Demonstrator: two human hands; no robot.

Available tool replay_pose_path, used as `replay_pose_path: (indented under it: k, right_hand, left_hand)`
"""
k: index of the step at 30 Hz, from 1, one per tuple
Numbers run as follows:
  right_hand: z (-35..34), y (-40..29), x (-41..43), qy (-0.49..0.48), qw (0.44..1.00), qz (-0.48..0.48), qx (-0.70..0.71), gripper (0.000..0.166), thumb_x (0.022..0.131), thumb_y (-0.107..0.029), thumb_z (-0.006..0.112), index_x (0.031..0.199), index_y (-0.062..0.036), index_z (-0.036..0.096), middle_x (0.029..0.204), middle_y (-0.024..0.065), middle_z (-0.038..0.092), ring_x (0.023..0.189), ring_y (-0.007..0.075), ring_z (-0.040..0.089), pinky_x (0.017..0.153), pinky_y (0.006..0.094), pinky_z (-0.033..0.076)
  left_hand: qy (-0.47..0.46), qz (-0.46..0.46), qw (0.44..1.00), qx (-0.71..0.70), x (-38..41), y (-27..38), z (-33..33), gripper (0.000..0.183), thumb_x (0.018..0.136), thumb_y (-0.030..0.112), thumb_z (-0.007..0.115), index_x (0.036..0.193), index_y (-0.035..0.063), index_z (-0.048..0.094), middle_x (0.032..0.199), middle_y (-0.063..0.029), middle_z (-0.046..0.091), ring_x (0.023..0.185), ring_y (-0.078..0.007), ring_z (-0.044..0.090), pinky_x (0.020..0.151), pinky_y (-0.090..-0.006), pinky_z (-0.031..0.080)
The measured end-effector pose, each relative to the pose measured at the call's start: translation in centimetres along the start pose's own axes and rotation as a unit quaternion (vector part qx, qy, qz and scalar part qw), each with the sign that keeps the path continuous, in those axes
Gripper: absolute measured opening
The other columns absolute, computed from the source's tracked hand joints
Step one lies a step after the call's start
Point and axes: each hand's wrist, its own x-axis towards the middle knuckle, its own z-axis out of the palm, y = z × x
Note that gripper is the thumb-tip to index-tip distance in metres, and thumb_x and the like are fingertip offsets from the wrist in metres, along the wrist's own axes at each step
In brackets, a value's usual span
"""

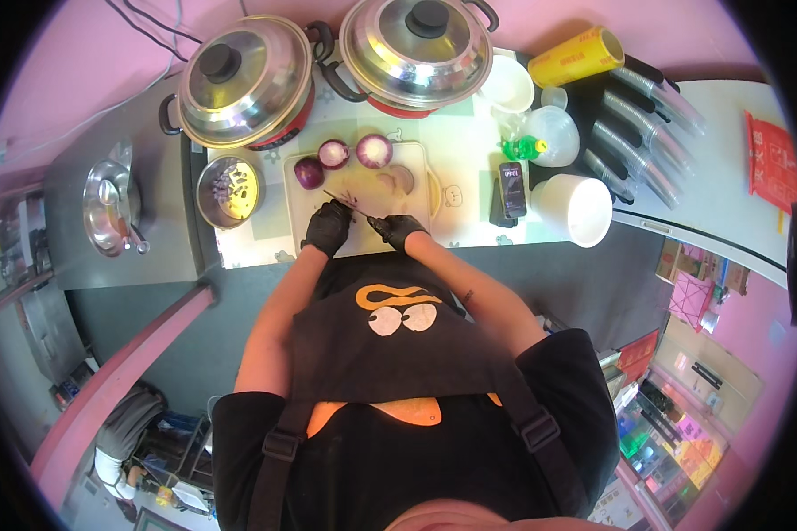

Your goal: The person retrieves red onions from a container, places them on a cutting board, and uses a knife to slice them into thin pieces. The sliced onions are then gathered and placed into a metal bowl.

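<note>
My right hand, in a black glove, is closed around the handle of a knife above a white cutting board. The blade slants up and left towards my left hand, also black-gloved, whose fingers rest on the board beside it. Small purple onion bits lie by the blade; whether the left fingers pinch any is hidden. Along the board's far edge sit a dark red onion piece and two cut red onions, one smaller, one larger. Pale onion pieces lie at right. A metal bowl with chopped pieces stands left.
Two lidded electric pans stand behind the board. To the right are a phone, white tubs, a green-capped bottle, a yellow film roll and stacked plastic lids. Another person is at lower left.
</note>
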Motion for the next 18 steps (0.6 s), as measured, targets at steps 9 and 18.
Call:
replay_pose_path:
  k: [9, 18]
  right_hand:
    - [-8.4, -0.3, 0.2, -0.078, 0.995, 0.05, -0.02, 0.043, 0.097, -0.044, 0.028, 0.134, -0.0328, 0.048, 0.115, 0.0112, 0.062, 0.103, 0.0307, 0.059, 0.09, 0.0414, 0.046]
    - [-5.0, 1.6, 3.0, -0.071, 0.997, 0.031, -0.009, 0.045, 0.097, -0.047, 0.028, 0.131, -0.0305, 0.051, 0.119, 0.013, 0.06, 0.107, 0.033, 0.058, 0.094, 0.0423, 0.044]
  left_hand:
    - [-0.04, -0.049, 0.998, -0.014, -0.2, -0.1, 0.4, 0.029, 0.08, 0.012, 0.056, 0.108, 0.0092, 0.063, 0.092, -0.0161, 0.063, 0.081, -0.0333, 0.06, 0.069, -0.0446, 0.05]
    - [-0.044, -0.062, 0.997, -0.022, -0.5, 0.1, -0.1, 0.033, 0.08, 0.011, 0.056, 0.112, 0.0089, 0.061, 0.094, -0.0162, 0.063, 0.083, -0.0339, 0.061, 0.071, -0.044, 0.05]
